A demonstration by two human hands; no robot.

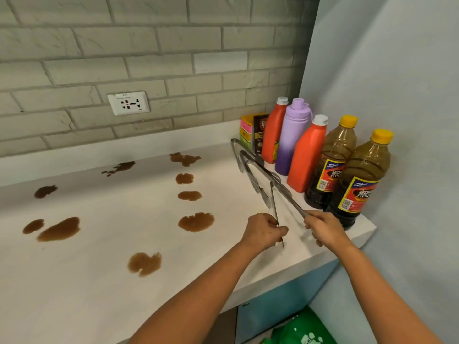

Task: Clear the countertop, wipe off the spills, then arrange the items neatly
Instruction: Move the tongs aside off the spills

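**A:** ok so what are the hands doing here?

**B:** both are on a pair of metal tongs (pixel 278 194). The left hand (pixel 263 230) has its fingers curled round the end of one arm, and the right hand (pixel 325 228) is gripping the end of the other arm. So the tongs are spread into a V, with the joined end pointing away toward the bottles.

**A:** any other tongs?

**B:** yeah, a second set of tongs (pixel 244 157) lies flat on the countertop (pixel 99 281) just behind, near the back corner.

**A:** and the stuff in the corner?

**B:** all lined up along the right wall. Two soy sauce bottles (pixel 352 177) with yellow caps sit closest to the counter edge, then two orange bottles (pixel 306 155) with a purple water bottle (pixel 291 137) between them. Behind those are some small boxes (pixel 250 131) against the brick wall.

**A:** spills?

**B:** brown puddles (pixel 196 221) all over the white top, none wiped. One is just left of the left hand, and more are scattered to the left and back. There's a wall socket (pixel 128 103) above the counter and something green (pixel 298 328) down on the floor, can't tell what.
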